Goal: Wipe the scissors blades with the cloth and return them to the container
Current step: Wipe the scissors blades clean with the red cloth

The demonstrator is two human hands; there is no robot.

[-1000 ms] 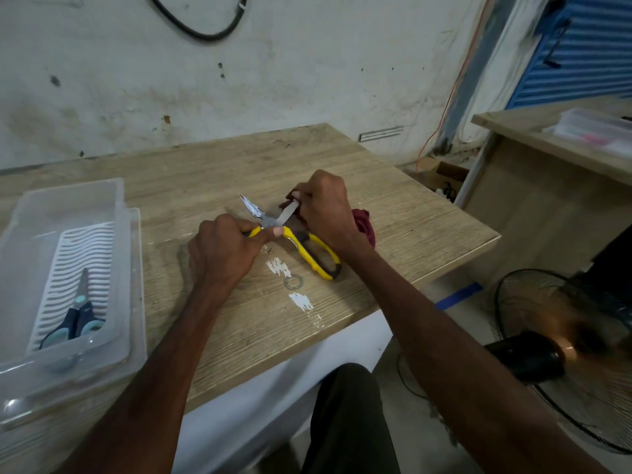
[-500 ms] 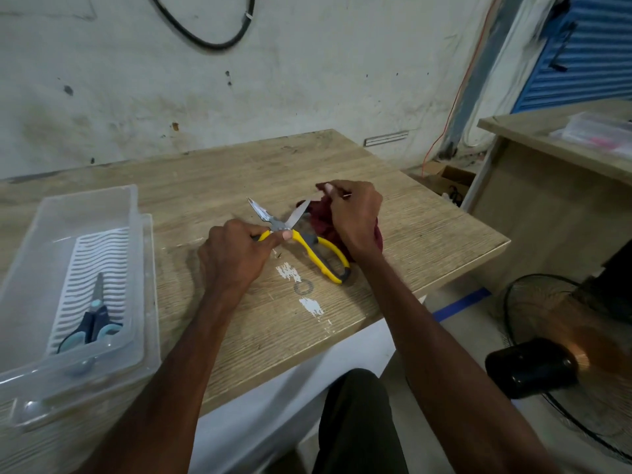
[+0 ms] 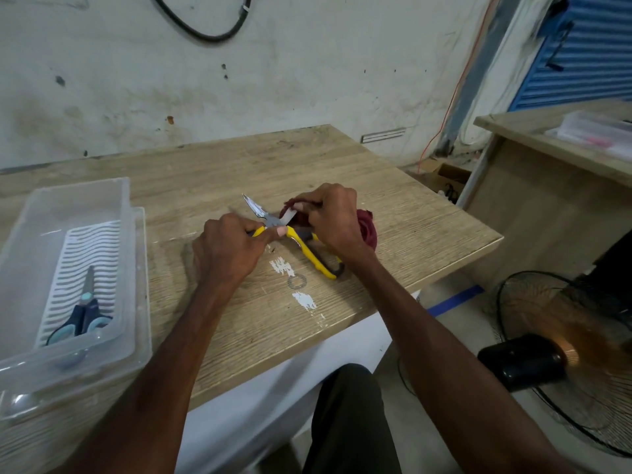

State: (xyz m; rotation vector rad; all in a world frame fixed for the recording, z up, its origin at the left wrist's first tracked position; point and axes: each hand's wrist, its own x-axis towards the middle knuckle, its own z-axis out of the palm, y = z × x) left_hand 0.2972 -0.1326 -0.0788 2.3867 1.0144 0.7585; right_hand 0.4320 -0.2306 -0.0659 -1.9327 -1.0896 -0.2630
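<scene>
Yellow-handled scissors lie spread apart on the wooden table, blades pointing away from me. My left hand pins one yellow handle near the pivot. My right hand pinches a dark red cloth around the right blade, whose bare steel shows just left of my fingers. The left blade sticks up uncovered. A clear plastic container stands at the left edge of the table.
Blue-handled scissors lie on the white ribbed insert inside the container. A running floor fan stands at the lower right. A second wooden table with a clear box is at the far right. White paint marks dot the table near me.
My right hand with the cloth has slid back down along the right blade toward the pivot. My left hand keeps its hold on the handle.
</scene>
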